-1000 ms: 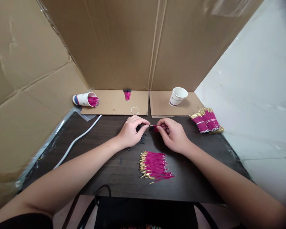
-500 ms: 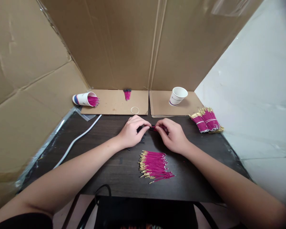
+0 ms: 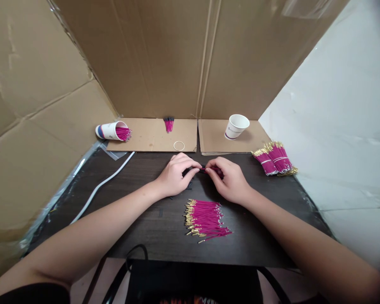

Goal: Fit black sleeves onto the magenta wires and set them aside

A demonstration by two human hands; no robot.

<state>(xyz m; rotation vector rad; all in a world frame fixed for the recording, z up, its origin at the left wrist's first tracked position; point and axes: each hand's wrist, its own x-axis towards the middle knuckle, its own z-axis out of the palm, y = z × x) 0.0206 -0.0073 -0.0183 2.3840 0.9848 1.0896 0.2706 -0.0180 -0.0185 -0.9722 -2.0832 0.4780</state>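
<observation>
My left hand (image 3: 178, 174) is closed in a pinch, its thumb and forefinger meeting at one end of a short magenta wire (image 3: 203, 169). From the other side my right hand (image 3: 227, 179) pinches the same wire, its fingers curled in; both hands hide most of it. Small black sleeves (image 3: 189, 185) lie on the table beside and partly under my left hand. Nearer to me is a row of loose magenta wires (image 3: 205, 217), gold terminals to the left and silvery tips to the right.
Bundled magenta wires (image 3: 274, 159) lie at the right. A tipped paper cup (image 3: 107, 131) holds more wires; another paper cup (image 3: 236, 128) stands upright. Black-ended wires (image 3: 169, 125) and a rubber band (image 3: 179, 146) rest on cardboard (image 3: 139, 139). A white cable (image 3: 104, 182) crosses the left side.
The fingers of my right hand have shifted slightly around the wire, and less of the dark piece shows between the hands. Otherwise the hands stay in place.
</observation>
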